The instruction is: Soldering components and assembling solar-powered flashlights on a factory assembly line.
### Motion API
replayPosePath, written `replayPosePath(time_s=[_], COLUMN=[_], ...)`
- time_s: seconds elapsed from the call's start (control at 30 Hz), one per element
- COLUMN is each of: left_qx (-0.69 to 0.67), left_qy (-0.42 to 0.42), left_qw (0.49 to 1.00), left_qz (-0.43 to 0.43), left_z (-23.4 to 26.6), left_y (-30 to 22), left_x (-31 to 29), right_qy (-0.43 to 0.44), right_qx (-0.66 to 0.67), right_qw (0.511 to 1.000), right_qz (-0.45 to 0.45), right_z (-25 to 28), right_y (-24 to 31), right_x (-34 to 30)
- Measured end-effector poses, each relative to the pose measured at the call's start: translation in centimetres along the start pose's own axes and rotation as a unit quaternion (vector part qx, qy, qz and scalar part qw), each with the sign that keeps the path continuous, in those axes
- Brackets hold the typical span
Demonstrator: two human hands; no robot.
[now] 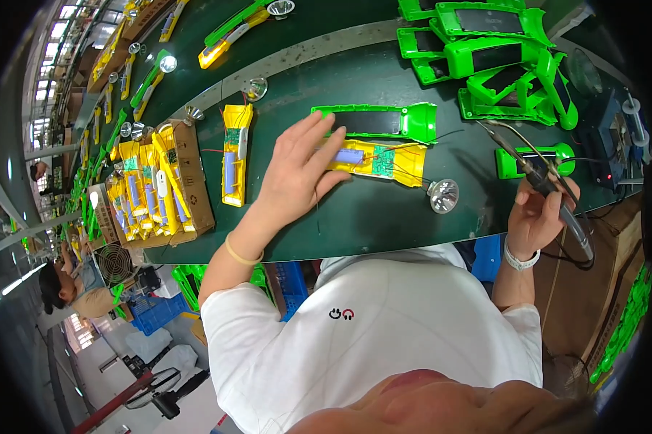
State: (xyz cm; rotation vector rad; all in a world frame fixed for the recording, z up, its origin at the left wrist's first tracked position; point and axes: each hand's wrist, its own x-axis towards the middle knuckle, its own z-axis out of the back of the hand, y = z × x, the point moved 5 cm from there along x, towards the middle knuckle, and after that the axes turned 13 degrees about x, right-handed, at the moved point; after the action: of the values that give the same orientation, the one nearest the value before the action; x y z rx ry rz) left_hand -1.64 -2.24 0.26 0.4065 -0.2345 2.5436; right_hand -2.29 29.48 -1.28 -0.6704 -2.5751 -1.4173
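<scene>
My left hand (pixel 293 166) lies with fingers stretched and spread over the left ends of a yellow lamp housing (pixel 405 163) and a green shell with a dark panel (pixel 418 121). The yellow housing holds a blue-violet battery cell (pixel 350 156) and a green circuit board (pixel 384 162). Thin wires lead from it to a round silver reflector (pixel 442 196). At the right, my right hand (pixel 536 217) grips a soldering iron (pixel 536 178), its tip toward the upper left. A thin brass-coloured rod (pixel 531 148) runs beside the iron; its hold is unclear.
Green shells (pixel 496 61) are piled at the far right, above a single green piece (pixel 513 165) and a dark soldering station (pixel 607 137). Left of my hand lie another yellow housing (pixel 235 155) and a cardboard box (pixel 193 173) packed with them. More lamp parts line the bench beyond.
</scene>
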Motion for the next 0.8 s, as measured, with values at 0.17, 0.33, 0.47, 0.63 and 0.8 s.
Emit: replayPosePath(time_s=[0.17,0.33,0.47,0.63,0.8], left_qx=[-0.079,-0.195,-0.175,-0.165,-0.158], left_qy=[-0.132,-0.065,-0.014,0.002,0.014], left_qw=[0.987,0.979,0.983,0.985,0.985], left_qz=[-0.049,0.013,0.055,0.057,0.063], left_z=[-0.3,-1.4,-1.2,-1.3,-1.3], left_y=[-2.2,-1.3,-1.1,-1.2,-1.3], left_x=[0.7,1.7,2.0,2.1,2.2], right_qy=[0.023,0.069,0.096,0.138,0.165], right_qx=[0.036,0.0,-0.014,-0.023,-0.043], right_qw=[0.995,0.982,0.975,0.967,0.961], right_qz=[-0.09,-0.173,-0.201,-0.214,-0.216], right_z=[-4.2,-5.0,-4.9,-4.9,-4.8], right_y=[-2.6,-4.7,-5.0,-5.3,-5.4], right_x=[0.1,-1.2,-1.6,-1.8,-2.1])
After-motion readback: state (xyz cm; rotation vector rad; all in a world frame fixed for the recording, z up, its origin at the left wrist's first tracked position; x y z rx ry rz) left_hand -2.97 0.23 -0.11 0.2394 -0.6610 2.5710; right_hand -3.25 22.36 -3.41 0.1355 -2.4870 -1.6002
